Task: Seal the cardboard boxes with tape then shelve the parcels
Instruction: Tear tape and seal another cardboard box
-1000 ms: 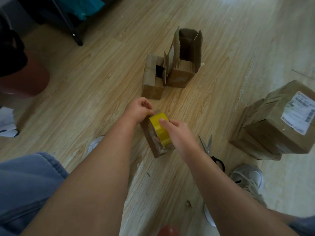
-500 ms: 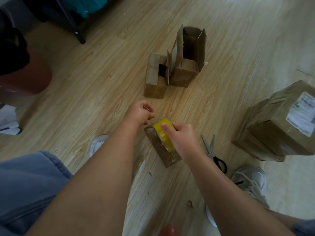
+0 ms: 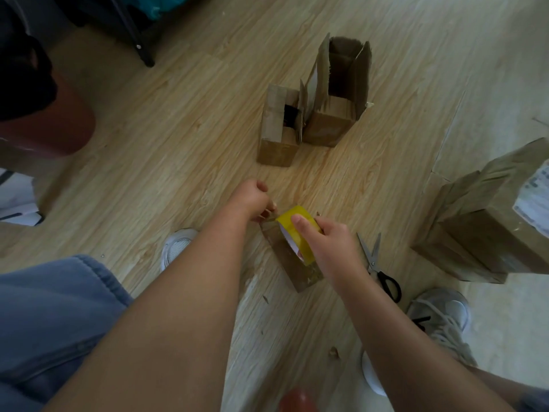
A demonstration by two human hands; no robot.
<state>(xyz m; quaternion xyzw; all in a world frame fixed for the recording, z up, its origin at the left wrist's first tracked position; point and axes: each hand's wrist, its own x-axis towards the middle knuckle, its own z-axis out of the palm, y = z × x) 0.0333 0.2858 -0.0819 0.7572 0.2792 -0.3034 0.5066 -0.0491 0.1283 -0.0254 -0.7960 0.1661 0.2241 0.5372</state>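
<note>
**While the tape gets pulled, the small box sits loose on the floor**

Head view:
- Small box (image 3: 292, 270) sits at centre frame on the wood floor (image 3: 178, 129), just ahead of the person's feet. It's plain brown cardboard, scuffed, long side running 11 to 5 o'clock.
- Right hand (image 3: 332, 248) grips the yellow tape roll (image 3: 300, 243), fingers wrapped over it, and holds it down on the box top.
- Left hand (image 3: 252, 197) is curled tight at the box's 11 o'clock corner and pinches what looks like the tape end (image 3: 269, 211). The strip itself is too thin to make out.
- Scissors (image 3: 377, 263) lie at 3 o'clock, just beside the right wrist, blades shut.
- Two open boxes (image 3: 312, 123) stand touching at 12 o'clock, flaps up, unsealed.
- Large parcel (image 3: 481, 233) with a label sits at 3 o'clock, well apart.

Risks, my read:
- Nothing pins the box except the roll, so a hard pull could slide or tip it and the strip lands crooked.
- If the pinch slips, the end snaps back onto the roll or sticks to itself.
- Slack between the hands means wrinkles and a weak seam.
- Scissors are close, so a blind reach could hit the blades.
</note>
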